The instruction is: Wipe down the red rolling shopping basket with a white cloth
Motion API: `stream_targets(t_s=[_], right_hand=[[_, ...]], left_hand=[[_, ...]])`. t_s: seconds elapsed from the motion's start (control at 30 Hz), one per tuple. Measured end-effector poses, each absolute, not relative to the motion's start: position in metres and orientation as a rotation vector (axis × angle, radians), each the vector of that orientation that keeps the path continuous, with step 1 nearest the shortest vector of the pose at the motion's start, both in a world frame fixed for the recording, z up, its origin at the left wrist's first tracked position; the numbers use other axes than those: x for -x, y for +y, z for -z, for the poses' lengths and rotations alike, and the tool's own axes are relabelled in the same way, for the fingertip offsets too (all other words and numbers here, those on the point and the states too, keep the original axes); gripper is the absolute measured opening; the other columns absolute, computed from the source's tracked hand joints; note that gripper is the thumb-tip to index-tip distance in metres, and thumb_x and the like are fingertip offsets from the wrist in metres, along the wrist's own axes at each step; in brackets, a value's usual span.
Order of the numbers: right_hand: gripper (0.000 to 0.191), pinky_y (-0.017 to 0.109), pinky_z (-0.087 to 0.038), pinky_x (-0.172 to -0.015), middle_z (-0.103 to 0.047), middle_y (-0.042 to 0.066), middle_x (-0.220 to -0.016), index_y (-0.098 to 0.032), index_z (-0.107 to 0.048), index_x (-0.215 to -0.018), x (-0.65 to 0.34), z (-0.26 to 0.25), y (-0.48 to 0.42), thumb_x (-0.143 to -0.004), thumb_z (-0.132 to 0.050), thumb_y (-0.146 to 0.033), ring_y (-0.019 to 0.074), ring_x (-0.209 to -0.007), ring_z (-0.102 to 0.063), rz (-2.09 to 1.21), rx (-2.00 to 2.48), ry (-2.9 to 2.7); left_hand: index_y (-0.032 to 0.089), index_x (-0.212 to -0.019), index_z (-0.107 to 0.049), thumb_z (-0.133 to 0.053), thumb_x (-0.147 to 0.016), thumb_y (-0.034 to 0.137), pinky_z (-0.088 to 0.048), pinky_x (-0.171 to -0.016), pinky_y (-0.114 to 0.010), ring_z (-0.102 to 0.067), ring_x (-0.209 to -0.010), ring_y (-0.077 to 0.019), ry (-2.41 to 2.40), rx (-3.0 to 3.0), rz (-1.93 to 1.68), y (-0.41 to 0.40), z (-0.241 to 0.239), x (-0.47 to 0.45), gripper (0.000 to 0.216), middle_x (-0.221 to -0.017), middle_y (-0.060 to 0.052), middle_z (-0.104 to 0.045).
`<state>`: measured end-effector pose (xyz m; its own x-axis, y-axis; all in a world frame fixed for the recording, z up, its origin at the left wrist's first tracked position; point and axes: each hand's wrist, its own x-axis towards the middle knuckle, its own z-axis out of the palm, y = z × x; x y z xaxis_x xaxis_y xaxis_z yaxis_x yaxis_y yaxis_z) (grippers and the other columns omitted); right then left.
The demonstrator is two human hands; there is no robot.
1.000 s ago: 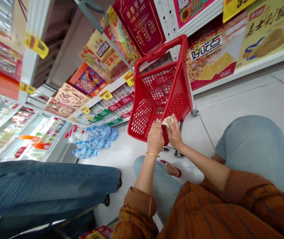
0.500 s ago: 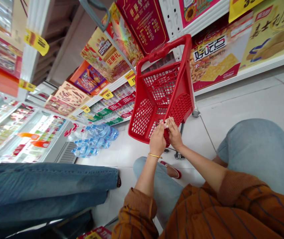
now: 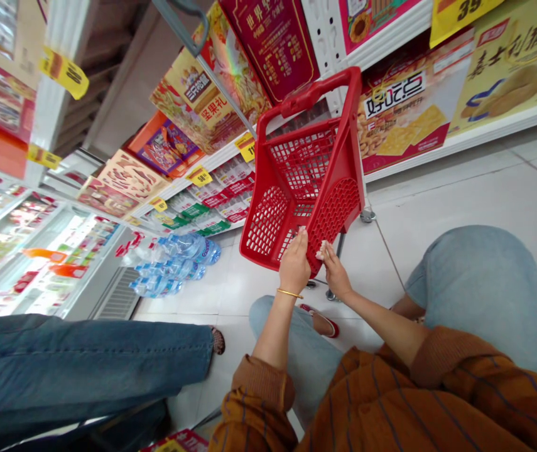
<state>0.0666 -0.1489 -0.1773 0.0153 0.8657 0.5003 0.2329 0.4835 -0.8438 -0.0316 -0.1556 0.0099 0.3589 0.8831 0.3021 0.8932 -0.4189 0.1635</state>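
Note:
A small red plastic shopping cart (image 3: 349,135) stands in front of me, its basket showing a bare lattice inside. My left hand (image 3: 295,262), with a gold bracelet at the wrist, is closed at the basket's near rim, its fingertips reaching over the edge. Just to the right, my right hand (image 3: 336,274) pinches a crumpled white tissue (image 3: 321,250) against the outside of the basket's lattice side. The two hands are apart. Part of the near rim is hidden behind my left hand.
Shelves with boxed snacks (image 3: 402,119) and gift boxes (image 3: 211,94) run behind the cart. Shrink-wrapped water bottles (image 3: 178,263) sit on the tiled floor at left. Another person's jeans-clad leg (image 3: 84,358) is close on my left. My own knee (image 3: 485,276) is at right.
My hands were together at the rim with the white tissue between them. Now they have separated: the right hand has moved right and down with the tissue, while the left stays at the rim.

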Motion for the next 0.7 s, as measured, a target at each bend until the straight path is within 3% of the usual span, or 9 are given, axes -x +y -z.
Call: stream_targets(t_s=[0.13,0.3,0.5,0.6,0.7], right_hand=[[0.054,0.047,-0.028,-0.117,-0.03,0.003,-0.155,-0.031,-0.029,-0.148,-0.072,0.175,-0.152,-0.096,-0.029,-0.015,0.0164,-0.143,-0.026,-0.688,1.028,-1.466],[0.046,0.045,-0.031,-0.116,-0.033,0.004,-0.154,-0.031,-0.036,-0.145,-0.081,0.123,-0.136,-0.1,-0.031,-0.03,0.0192,-0.14,-0.033,-0.579,1.055,-1.345],[0.045,0.047,-0.027,-0.118,-0.022,0.002,-0.158,-0.03,-0.038,-0.144,-0.078,0.055,-0.108,-0.1,-0.03,-0.038,0.0208,-0.143,-0.028,-0.477,1.036,-1.321],[0.047,0.051,-0.019,-0.119,-0.019,-0.001,-0.159,-0.031,-0.033,-0.147,-0.072,0.046,-0.097,-0.1,-0.029,-0.04,0.0218,-0.146,-0.018,-0.492,1.043,-1.317],[0.049,0.05,-0.02,-0.119,-0.021,-0.002,-0.158,-0.033,-0.026,-0.149,-0.067,0.053,-0.091,-0.101,-0.025,-0.039,0.0205,-0.146,-0.016,-0.51,1.045,-1.307]], left_hand=[[0.007,-0.146,-0.031,-0.032,-0.083,0.0,-0.037,-0.114,-0.041,-0.038,-0.139,-0.0196,-1.667,2.563,0.501,-0.157,-0.015,0.031,0.063,-0.147,-0.019,-0.042],[0.005,-0.139,-0.041,-0.034,-0.086,0.004,-0.037,-0.114,-0.043,-0.044,-0.135,-0.0221,-1.689,2.497,0.448,-0.157,-0.023,0.022,0.053,-0.143,-0.02,-0.048],[0.006,-0.142,-0.036,-0.031,-0.09,0.008,-0.039,-0.112,-0.043,-0.041,-0.137,-0.0219,-1.77,2.471,0.58,-0.147,-0.02,0.013,0.052,-0.145,-0.02,-0.044],[0.011,-0.146,-0.032,-0.03,-0.089,0.006,-0.039,-0.113,-0.042,-0.04,-0.137,-0.0194,-1.739,2.537,0.648,-0.143,-0.015,0.014,0.057,-0.146,-0.016,-0.045],[0.009,-0.146,-0.032,-0.03,-0.086,0.003,-0.038,-0.113,-0.041,-0.04,-0.138,-0.0195,-1.712,2.568,0.656,-0.142,-0.013,0.017,0.06,-0.146,-0.018,-0.044]])
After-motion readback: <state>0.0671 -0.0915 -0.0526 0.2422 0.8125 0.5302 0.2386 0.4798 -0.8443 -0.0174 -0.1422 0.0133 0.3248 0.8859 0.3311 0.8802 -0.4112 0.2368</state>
